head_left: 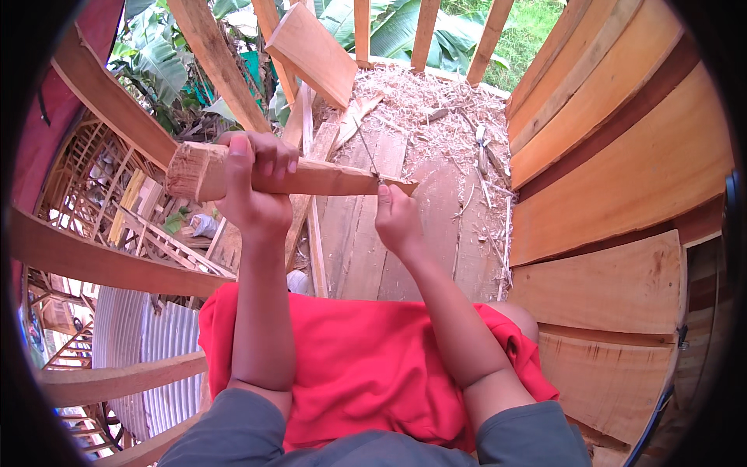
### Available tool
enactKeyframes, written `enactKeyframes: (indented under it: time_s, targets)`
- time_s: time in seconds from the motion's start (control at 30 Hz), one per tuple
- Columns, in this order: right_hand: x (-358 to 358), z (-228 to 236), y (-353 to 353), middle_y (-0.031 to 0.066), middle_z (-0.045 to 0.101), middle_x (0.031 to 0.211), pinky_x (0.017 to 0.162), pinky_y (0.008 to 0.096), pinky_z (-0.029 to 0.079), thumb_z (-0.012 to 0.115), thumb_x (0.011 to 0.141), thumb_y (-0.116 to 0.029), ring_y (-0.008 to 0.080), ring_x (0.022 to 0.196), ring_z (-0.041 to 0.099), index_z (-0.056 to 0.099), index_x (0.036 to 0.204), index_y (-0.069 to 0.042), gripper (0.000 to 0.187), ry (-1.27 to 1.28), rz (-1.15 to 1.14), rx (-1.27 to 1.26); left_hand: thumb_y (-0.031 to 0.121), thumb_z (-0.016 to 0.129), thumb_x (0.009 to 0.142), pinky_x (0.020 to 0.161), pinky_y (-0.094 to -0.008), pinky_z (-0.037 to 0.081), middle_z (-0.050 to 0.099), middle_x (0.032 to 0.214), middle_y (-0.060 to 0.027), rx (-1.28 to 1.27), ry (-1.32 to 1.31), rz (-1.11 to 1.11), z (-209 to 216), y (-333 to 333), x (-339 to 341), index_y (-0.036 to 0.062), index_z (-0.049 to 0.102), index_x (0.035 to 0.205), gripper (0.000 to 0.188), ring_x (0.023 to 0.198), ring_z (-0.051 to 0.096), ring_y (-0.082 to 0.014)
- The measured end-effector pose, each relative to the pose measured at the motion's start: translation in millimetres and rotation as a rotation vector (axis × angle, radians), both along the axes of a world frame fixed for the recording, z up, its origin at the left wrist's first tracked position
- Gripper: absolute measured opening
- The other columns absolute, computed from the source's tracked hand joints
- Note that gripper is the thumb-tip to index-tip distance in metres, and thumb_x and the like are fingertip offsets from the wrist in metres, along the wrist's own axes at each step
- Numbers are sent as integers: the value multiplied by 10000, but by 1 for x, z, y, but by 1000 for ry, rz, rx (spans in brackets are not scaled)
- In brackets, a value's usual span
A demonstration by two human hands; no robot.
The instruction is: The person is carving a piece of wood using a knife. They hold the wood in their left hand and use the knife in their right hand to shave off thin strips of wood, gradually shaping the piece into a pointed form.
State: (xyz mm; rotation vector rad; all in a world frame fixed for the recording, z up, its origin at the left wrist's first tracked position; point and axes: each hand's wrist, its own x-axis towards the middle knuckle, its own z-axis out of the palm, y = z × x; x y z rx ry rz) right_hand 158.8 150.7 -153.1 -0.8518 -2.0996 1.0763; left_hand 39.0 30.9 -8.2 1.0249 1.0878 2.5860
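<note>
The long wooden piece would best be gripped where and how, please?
Probably around the thicker left part of the wooden piece, coming from the near side as the left hand does: that part is bulky, whereas the other end tapers to a tip.

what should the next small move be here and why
Perhaps brace the wooden piece more firmly with the left hand, wrapped near its thick end, before shifting the right hand: that hand's thumb is at the narrow end, close to a thin dark strip.
</note>
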Motion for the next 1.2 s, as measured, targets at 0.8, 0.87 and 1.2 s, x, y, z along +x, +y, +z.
enactKeyframes:
  time_s: [0.8,0.87,1.2]
  targets:
    - [5,-1,10,255,565,638,607,548,434,425,984,-319,474,660,575,509,774,-10,384,-102,90,-36,219,563,925,558,-315,398,381,616,-15,86,-38,21,-4,0,-4,82,453,800,215,553,388,-129]
    - [-3,11,0,257,561,635,600,549,426,422,987,-321,477,653,569,500,760,-7,395,-105,94,16,220,561,927,560,-315,399,385,620,-16,92,-45,31,-4,-1,-8,81,456,806,212,559,392,-131]
    - [0,30,-22,234,500,585,538,493,360,426,989,-258,446,579,510,462,752,7,357,12,257,44,211,558,929,571,-315,399,385,634,-14,82,-13,0,-9,-9,-11,85,456,811,201,582,393,-124]
